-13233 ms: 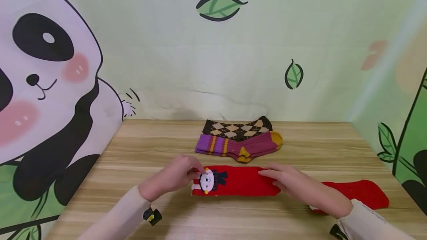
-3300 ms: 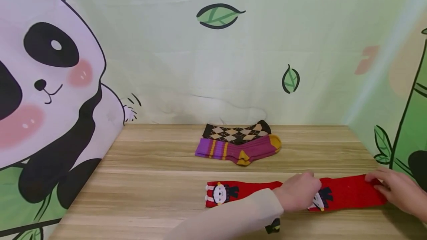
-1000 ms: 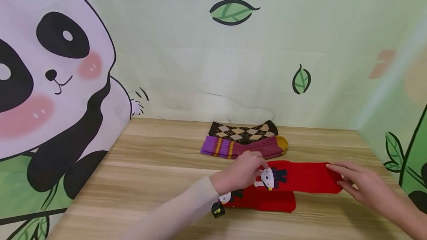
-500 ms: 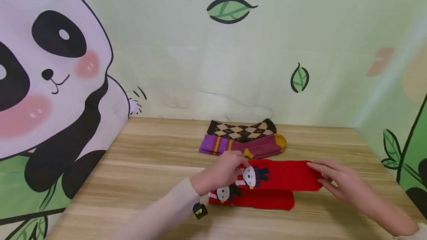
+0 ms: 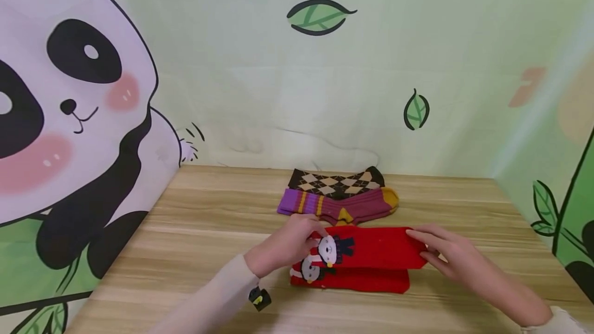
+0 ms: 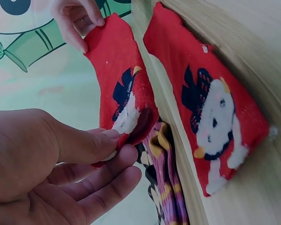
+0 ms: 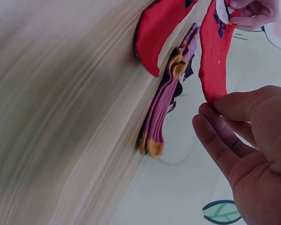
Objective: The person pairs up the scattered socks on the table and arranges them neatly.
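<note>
A red sock (image 5: 376, 246) with a white animal face and dark scarf is held stretched out in the air between both hands. My left hand (image 5: 289, 244) pinches its cuff end between thumb and fingers, as the left wrist view shows. At the toe end, my right hand (image 5: 447, 251) pinches the sock with thumb and fingertips. Beneath and slightly nearer lies a matching red sock (image 5: 366, 280) on the wooden table, partly covered in the head view. The left wrist view shows a gap between the held sock (image 6: 119, 70) and the lower one (image 6: 206, 98).
Behind the red socks lie purple socks (image 5: 357, 206) with yellow toe, heel and stripes. Farther back is a brown argyle sock (image 5: 331, 182), close to the fabric backdrop (image 5: 232, 76). The wooden table (image 5: 195, 220) meets the printed panda wall at left.
Over the last second, both hands have moved left with the held red sock, bringing it above the other. Earlier, that sock was at the table's right; the lower one has stayed put lately.
</note>
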`<state>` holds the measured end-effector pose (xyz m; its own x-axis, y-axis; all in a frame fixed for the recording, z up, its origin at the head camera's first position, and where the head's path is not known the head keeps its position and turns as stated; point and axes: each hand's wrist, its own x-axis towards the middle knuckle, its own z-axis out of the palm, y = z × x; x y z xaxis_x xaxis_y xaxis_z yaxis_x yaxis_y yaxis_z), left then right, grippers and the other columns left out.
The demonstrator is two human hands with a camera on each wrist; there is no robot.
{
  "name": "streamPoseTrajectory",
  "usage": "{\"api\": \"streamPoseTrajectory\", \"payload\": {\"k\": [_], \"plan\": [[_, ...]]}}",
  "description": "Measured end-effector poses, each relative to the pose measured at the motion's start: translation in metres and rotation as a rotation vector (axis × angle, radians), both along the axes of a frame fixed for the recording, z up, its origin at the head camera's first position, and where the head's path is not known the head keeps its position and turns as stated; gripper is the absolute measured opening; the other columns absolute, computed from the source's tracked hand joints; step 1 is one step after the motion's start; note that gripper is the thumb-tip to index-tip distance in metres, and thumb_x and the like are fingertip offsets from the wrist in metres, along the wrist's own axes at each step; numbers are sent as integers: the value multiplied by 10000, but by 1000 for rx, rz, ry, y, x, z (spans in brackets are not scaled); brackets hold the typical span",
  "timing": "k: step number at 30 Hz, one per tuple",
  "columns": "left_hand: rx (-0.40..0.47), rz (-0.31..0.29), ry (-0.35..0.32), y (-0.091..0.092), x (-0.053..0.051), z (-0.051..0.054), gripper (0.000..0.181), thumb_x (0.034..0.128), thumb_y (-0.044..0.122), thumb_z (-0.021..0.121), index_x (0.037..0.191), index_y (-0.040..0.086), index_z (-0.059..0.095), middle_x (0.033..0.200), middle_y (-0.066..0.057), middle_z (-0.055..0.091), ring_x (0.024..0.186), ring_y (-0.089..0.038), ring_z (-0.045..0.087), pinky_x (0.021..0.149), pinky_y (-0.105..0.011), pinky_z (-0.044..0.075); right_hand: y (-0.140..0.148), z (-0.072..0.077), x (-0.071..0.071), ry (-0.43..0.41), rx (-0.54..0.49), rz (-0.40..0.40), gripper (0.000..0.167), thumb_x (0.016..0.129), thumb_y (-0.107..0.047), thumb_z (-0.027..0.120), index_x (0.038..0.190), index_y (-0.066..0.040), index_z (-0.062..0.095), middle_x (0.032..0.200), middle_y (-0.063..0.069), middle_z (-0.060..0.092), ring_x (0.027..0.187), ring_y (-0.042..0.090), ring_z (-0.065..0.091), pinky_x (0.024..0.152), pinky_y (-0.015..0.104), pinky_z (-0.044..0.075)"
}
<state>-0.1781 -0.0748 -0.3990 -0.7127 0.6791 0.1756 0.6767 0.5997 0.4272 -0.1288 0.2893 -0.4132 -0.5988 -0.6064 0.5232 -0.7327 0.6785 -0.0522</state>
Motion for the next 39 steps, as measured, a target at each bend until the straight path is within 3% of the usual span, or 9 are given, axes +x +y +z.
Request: {"api": "streamPoseTrajectory", "payload": {"k": [9,18,31,39], "plan": [[-3,16,-11,-16,2,-6,165,906,-51,736,1042,27,789,1042,-53,748,960,-150,670,776,-191,550,-15,-3,1,-29,-52,75,645,614,99,922,1215,-19,720,1173,115,681,833,151,703,712,118,541],[27,8,-9,-27,5,-12,199,888,-102,711,1034,10,789,1023,-63,740,945,-162,674,781,-206,556,-25,-2,5,-92,-34,53,656,634,102,915,1242,-40,715,1201,88,676,900,172,703,707,193,583],[34,12,-45,-32,8,-12,196,892,-104,713,1042,-1,786,1024,-80,738,931,-155,680,750,-187,548,-29,-9,6,-73,-42,55,664,614,92,929,1230,-50,728,1206,92,694,968,232,709,732,171,572],[20,12,-31,-32,8,-13,177,896,-88,722,1028,7,791,1025,-75,743,948,-168,690,768,-197,555,-30,-15,5,-62,-71,83,631,626,131,905,1213,-14,725,1187,135,689,852,176,717,691,147,558]]}}
